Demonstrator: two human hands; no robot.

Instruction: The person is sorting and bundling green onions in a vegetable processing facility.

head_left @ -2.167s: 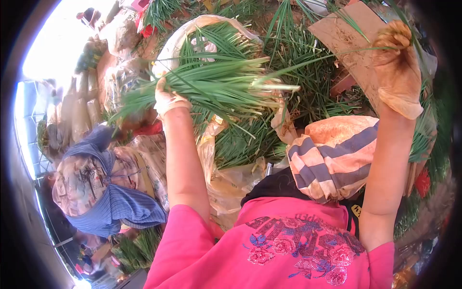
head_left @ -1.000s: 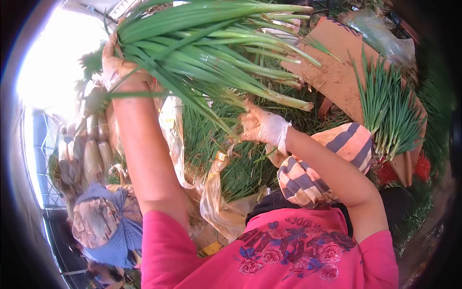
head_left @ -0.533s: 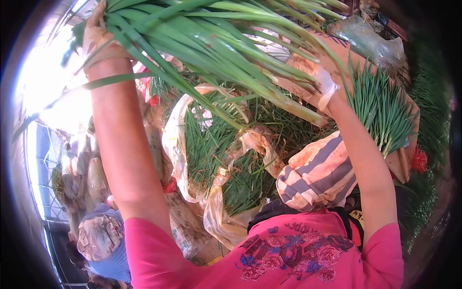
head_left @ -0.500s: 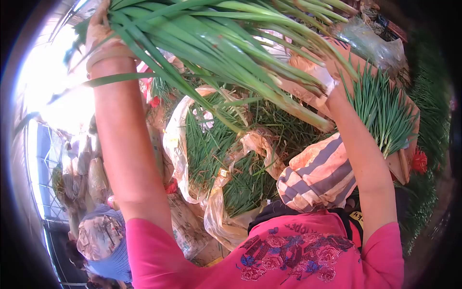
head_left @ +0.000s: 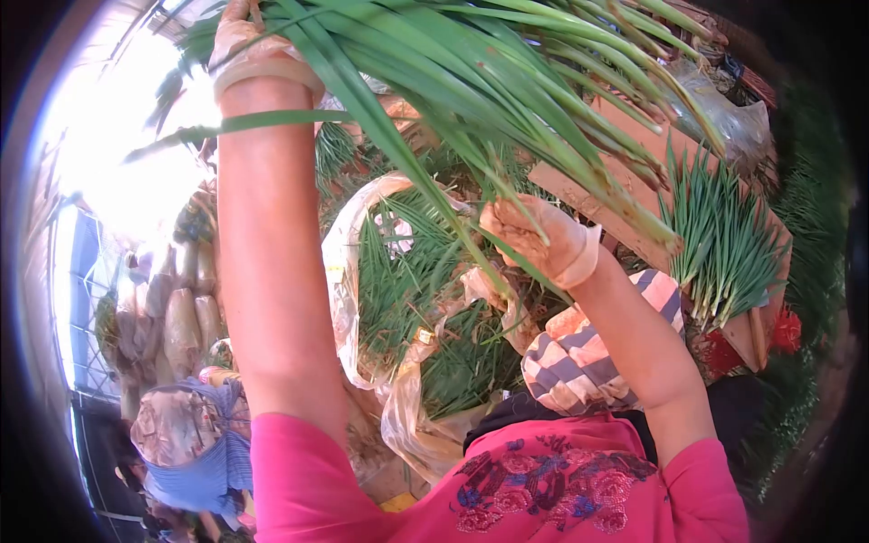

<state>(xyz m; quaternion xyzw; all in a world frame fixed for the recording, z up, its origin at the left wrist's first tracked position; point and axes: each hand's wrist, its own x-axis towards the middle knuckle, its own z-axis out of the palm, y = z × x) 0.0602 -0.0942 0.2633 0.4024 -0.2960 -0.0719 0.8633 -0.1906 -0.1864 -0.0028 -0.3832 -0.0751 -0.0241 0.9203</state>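
A large bunch of garlic chives [head_left: 489,86], with long flat green leaves and pale stem ends, stretches across the top of the view. My left hand [head_left: 249,41], in a thin clear glove, is closed around its leafy end at the upper left, partly cut off by the frame edge. The pale ends point right and down. Below the bunch, my gloved right hand [head_left: 539,240] has its fingers curled together around drooping green leaves. Under it lies an open clear plastic bag [head_left: 344,308] filled with loose green trimmings [head_left: 462,362].
A trimmed chive bundle [head_left: 724,240] lies on a brown board [head_left: 625,195] at the right. Clear plastic [head_left: 724,113] sits behind it. More greens [head_left: 806,253] line the right edge. Wrapped bundles [head_left: 181,330] stand at the left, near another person's patterned hat [head_left: 176,430].
My right hand has moved left and down, off the stem ends to the hanging leaves under the bunch. My left hand and the bunch have shifted slightly right.
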